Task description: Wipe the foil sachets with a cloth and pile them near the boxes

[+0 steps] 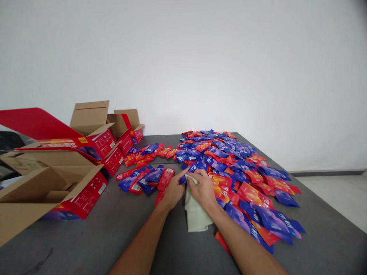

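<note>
My left hand (174,188) pinches the left end of a blue packet (197,166) near the middle of the table. With its fingers closed on a pale green cloth (196,215), my right hand (203,187) presses against the same packet. The cloth hangs down from that hand onto the table. To the right spreads a large heap of red and blue packets (226,152). Left of my left hand lies a smaller group of red and blue packets (155,175), with another cluster (147,152) behind it.
Open red cardboard boxes (86,196) with brown flaps raised stand along the left side of the dark grey table (114,236). One more open box (137,133) is at the back left. A white wall rises behind the table.
</note>
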Demonstrator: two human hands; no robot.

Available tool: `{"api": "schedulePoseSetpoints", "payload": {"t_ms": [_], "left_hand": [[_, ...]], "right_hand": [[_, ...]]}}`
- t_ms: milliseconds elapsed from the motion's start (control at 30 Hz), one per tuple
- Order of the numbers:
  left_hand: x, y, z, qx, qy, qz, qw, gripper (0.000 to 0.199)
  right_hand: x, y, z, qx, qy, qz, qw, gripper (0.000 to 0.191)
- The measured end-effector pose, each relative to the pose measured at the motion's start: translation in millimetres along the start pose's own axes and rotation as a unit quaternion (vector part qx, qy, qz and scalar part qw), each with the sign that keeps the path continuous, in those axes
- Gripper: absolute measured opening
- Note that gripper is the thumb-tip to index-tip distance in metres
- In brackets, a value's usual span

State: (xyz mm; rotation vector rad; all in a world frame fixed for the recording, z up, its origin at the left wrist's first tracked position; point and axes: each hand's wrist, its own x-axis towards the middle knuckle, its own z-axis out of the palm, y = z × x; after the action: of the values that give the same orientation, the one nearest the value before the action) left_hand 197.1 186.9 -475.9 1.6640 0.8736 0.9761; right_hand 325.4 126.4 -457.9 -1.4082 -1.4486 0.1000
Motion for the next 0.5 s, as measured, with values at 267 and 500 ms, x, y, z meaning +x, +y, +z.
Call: {"api": "schedulePoseSetpoints", "payload": {"t_ms": [267,500], "left_hand": [[1.3,-6.1,0.2,-0.080,-0.026,0.005,0.996,0.077],[2.1,1.7,-2.1,-0.291,0.048,-0.090,0.951,0.078]], "right_hand": [[21.8,20.4,-26.4,-0.031,0.145,0.050,0.988,0.026],[0.6,3.5,2.4,0.020,0.009,-0.020,1.000,0.021]]}}
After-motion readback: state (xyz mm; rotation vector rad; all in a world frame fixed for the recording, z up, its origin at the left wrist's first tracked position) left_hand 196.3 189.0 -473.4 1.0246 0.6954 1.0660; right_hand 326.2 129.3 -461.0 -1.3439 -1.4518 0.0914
